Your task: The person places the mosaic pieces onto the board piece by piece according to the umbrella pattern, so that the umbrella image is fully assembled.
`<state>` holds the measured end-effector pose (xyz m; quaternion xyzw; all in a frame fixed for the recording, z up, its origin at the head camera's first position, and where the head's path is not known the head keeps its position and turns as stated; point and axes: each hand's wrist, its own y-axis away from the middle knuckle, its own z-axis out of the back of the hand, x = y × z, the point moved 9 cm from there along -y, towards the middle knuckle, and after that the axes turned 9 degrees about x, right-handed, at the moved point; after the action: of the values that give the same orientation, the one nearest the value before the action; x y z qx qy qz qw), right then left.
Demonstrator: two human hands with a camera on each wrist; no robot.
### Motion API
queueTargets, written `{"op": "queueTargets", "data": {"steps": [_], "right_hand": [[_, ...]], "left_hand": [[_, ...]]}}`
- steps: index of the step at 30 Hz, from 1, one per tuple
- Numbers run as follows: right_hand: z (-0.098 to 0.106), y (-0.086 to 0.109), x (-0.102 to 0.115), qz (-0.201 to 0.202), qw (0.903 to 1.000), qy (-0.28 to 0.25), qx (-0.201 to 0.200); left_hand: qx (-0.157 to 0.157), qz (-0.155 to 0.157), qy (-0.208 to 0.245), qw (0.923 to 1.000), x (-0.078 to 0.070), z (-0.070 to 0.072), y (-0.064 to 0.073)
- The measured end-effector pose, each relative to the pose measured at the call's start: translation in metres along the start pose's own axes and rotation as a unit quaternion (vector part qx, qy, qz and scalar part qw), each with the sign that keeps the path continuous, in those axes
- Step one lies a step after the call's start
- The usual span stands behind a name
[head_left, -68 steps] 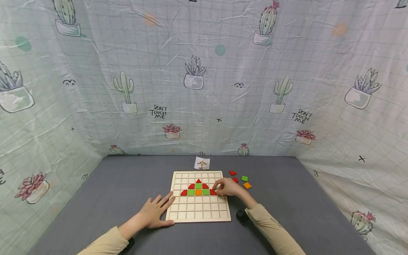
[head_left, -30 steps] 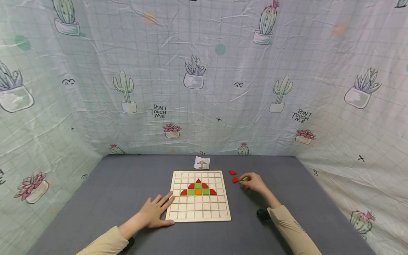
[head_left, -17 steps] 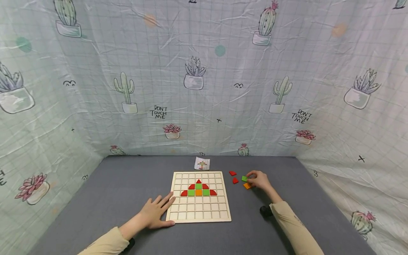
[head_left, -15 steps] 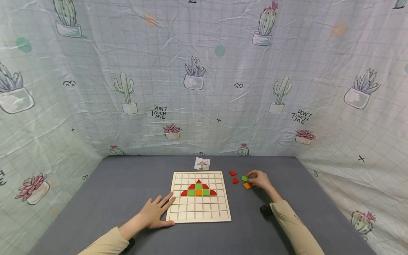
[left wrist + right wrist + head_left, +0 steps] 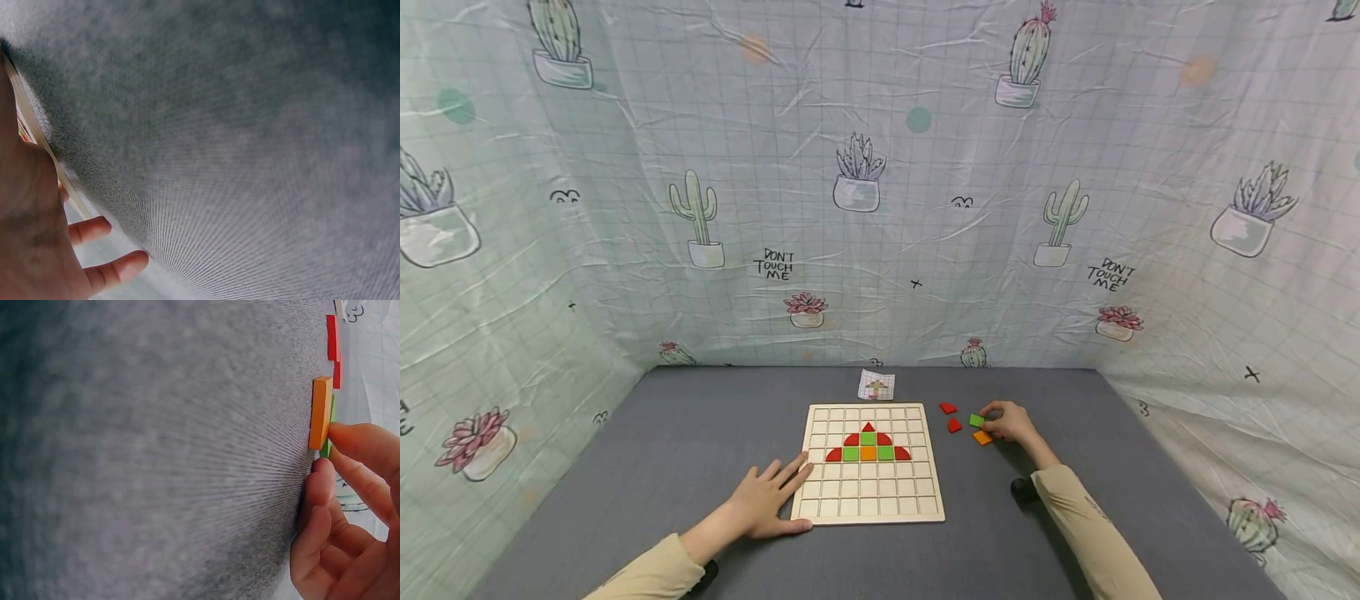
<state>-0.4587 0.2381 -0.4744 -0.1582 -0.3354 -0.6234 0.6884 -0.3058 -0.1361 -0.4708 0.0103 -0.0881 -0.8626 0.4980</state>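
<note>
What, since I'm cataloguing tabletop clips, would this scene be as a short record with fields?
Left hand: fingers spread, at the left edge of the board
Right hand: fingertips at the loose green tile and loose orange tile; grip unclear
Surface: grey table
Pattern on board: red triangle above middle row red-green-red, then bottom row red-green-orange-green-red
Other loose pieces: two red tiles, right of the board
Card: patterned, beyond the board's far edge

"DON'T TOUCH ME" lettering (image 5: pixel 773 265), readable twice on the cactus-patterned backdrop (image 5: pixel 880 237), x marks (image 5: pixel 1252 374) there too
</note>
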Motion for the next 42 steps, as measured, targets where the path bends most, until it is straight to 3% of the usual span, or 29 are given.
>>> {"op": "queueTargets", "data": {"steps": [8,25,35,42], "right_hand": [[0.005,-0.002,-0.009,-0.024,0.9997,0.003,-0.002],[0.008,0.002,-0.015,-0.019,0.9998,-0.002,-0.003],[0.008,0.005,-0.016,0.003,0.9994,-0.034,0.007],[0.004,0.015,-0.005,0.041,0.9964,-0.068,0.028]], "left_hand": [[0.006,0.001,-0.001,1.0,0.0,0.0,0.0],[0.007,-0.001,-0.002,1.0,0.001,0.0,-0.001],[0.009,-0.003,0.003,1.0,0.001,-0.001,-0.002],[0.013,-0.001,0.007,0.9999,0.002,-0.001,-0.001]]}}
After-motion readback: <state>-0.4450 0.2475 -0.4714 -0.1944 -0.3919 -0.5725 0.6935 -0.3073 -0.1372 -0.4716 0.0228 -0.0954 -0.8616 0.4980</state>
